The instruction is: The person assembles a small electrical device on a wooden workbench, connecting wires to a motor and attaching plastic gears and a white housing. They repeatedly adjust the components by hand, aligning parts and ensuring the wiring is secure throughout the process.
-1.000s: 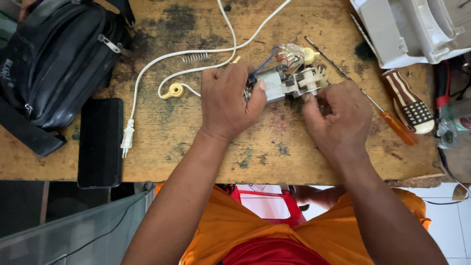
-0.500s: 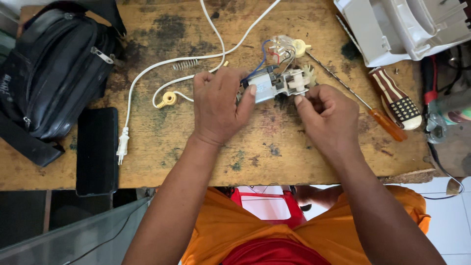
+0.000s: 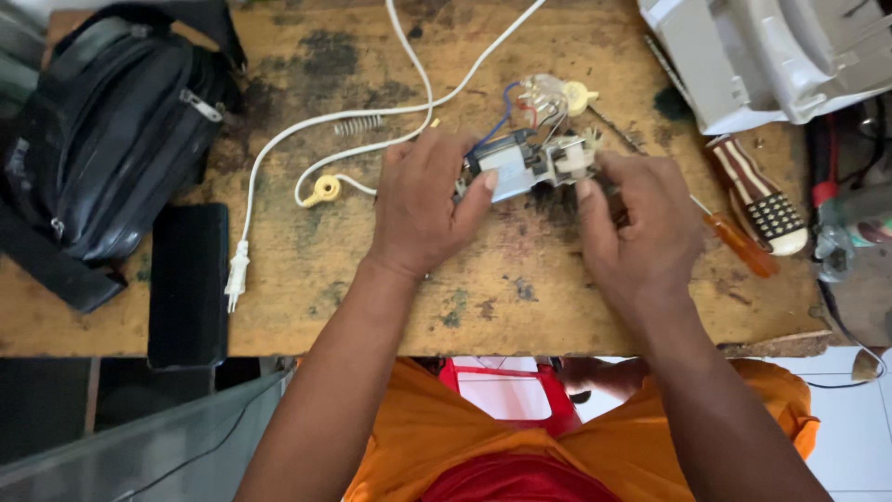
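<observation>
One small electric motor assembly, grey and white with red and blue wires, sits near the middle of the wooden worktop, toward its far edge, held between two hands. The left hand grips its left end, thumb pressed on the near face and fingers curled over the top. The right hand holds the right end, thumb tip against the white plastic part and the other fingers bent under or behind it; what those fingers touch is hidden.

Just beyond the motor lies one clear round part with a pale yellow knob, joined to it by thin wires. One white power cord runs from the far edge in loops to a single plug near the left front of the worktop. One yellow ring-shaped piece and one small metal spring lie left of the left hand.

Right of the right hand there is one screwdriver with an orange handle, its shaft partly covered by the hand, and one striped brown-and-white handle of a tool I cannot identify. One white appliance housing is cut off at the far right corner. One black bag fills the far left corner, with one black flat phone-like slab at the front left edge. Objects past the right edge are too blurred to tell.
</observation>
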